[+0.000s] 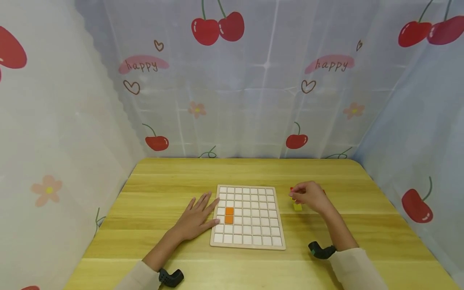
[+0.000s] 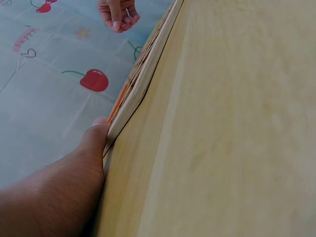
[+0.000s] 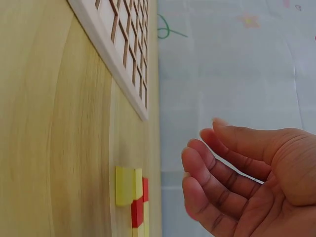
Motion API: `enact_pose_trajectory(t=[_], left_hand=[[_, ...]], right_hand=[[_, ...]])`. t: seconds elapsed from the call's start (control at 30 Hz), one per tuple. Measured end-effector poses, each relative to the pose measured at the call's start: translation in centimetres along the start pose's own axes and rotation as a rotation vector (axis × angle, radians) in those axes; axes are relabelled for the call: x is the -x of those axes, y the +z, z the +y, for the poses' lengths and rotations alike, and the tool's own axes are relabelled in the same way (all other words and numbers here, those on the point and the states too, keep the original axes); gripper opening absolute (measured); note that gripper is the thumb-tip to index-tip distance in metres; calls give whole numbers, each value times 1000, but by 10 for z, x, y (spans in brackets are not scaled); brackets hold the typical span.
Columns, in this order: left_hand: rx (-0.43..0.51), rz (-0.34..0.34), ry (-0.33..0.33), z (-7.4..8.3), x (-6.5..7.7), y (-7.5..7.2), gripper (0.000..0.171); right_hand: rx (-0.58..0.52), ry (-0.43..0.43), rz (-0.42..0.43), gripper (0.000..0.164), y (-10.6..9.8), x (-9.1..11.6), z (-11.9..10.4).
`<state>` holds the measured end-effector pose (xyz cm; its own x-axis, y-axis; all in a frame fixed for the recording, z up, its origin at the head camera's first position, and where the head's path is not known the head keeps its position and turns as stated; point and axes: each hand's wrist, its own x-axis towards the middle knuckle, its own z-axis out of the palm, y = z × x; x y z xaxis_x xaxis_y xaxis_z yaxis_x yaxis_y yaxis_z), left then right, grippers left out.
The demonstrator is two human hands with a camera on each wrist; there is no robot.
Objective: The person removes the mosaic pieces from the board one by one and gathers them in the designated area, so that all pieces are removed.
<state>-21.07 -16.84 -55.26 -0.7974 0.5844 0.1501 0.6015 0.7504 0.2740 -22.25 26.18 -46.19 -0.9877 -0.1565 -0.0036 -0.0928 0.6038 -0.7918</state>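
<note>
A wooden board (image 1: 248, 247) with a grid of pale square cells lies on the table. Two orange tiles (image 1: 229, 215) sit one above the other in its second column from the left. My left hand (image 1: 195, 219) lies flat with spread fingers, thumb and fingertips touching the board's left edge. To the right of the board, my right hand (image 1: 311, 196) hovers over small yellow blocks (image 3: 125, 186) and red blocks (image 3: 138, 212). Its fingers are loosely bent, and the right wrist view shows nothing between them. In the head view this hand partly covers the blocks.
The light wooden table (image 1: 174, 177) has rounded far corners. A curtain (image 1: 232, 100) printed with cherries and flowers stands behind it and along both sides. Dark devices (image 1: 171, 278) are strapped at both wrists, close above the tabletop.
</note>
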Motion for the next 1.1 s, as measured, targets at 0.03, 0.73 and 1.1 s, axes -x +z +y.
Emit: enact_pose_trajectory(t=[0.03,0.73,1.1], left_hand=[[1,5,4,0,0,0,75],[2,-14,-9,-1,1,0,76],[3,-13,-7,-1,0,1,76]], right_hand=[[4,-5,0,16,2,0,-1],[26,-124,-121,9,61,2,-31],[78,-226,-172,5,88,0,-54]])
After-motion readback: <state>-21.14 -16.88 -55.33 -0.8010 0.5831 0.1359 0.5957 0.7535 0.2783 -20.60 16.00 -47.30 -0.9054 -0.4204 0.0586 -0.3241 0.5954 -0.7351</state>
